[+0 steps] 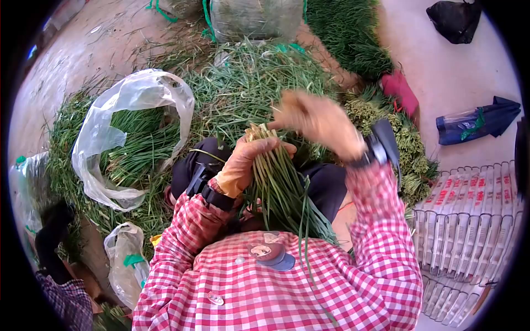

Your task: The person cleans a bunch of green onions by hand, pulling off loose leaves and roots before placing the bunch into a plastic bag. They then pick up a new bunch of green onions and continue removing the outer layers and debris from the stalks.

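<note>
A bunch of long green stalks with pale cut ends lies against the person's lap. My left hand, in an orange-tan glove, is wrapped round the bunch near its pale ends. Just above and right of those ends, my right hand is smeared by motion, so its fingers and anything between them cannot be made out. A loose stalk hangs down over the checked shirt. Loose green stalks are heaped in front of the hands.
At the left, a clear plastic bag is open around more stalks. Tied bundles and stacked white packs are at the right. A wrapped bale stands at the top. Another person's dark sleeve shows at the lower left.
</note>
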Demonstrator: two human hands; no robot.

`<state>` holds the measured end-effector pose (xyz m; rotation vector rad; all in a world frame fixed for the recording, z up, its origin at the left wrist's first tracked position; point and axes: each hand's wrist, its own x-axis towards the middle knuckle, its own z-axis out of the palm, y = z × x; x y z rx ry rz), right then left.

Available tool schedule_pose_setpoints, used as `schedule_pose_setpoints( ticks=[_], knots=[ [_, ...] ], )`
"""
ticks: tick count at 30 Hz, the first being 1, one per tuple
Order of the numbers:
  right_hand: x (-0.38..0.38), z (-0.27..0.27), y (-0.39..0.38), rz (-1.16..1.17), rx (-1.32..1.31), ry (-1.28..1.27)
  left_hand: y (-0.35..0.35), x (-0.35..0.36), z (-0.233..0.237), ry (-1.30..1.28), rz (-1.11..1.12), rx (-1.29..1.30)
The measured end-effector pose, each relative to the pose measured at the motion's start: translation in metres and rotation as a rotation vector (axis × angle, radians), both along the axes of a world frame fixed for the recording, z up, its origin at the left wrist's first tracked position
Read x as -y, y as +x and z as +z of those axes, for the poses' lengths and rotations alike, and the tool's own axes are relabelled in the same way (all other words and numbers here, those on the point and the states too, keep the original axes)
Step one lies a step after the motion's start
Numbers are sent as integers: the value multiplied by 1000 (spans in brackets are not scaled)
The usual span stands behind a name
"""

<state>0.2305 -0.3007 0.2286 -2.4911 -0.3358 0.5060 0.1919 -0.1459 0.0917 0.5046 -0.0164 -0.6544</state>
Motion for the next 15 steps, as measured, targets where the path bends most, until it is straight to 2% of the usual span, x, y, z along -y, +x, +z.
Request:
schedule_pose_setpoints(
  ticks=[1, 2, 3, 5, 6, 9, 11, 12, 13, 15],
  knots=[
    [7, -1, -17, 20, -110, -169, 4, -2, -3, -15, 29, -18],
    [12, -30, -41, 3, -1, 35, 6, -5, -1, -39, -44, -36],
    [22, -66, -63, -19, 104, 237, 6, -3, 2, 3, 4, 35],
    [21, -95, -84, -220, -13, 40, 1, 10, 9, 90, 73, 172],
    [21, -107, -89, -228, 26, 65, -1, 12, 13, 126, 75, 214],
    [30, -142, -83, -165, 26, 519, 3, 7, 21, 191, 50, 298],
    [22, -102, -77, -161, -152, 657, 15, 1, 31, 184, 110, 322],
    [28, -87, -72, 2, -21, 417, 20, -6, 42, 230, 194, 397],
    [26, -76, -73, 4, -102, 327, 29, -18, 50, 271, 278, 497],
    [30, -71, -79, 116, 36, 7, 48, -57, 75, 141, 354, 626]
  ],
)
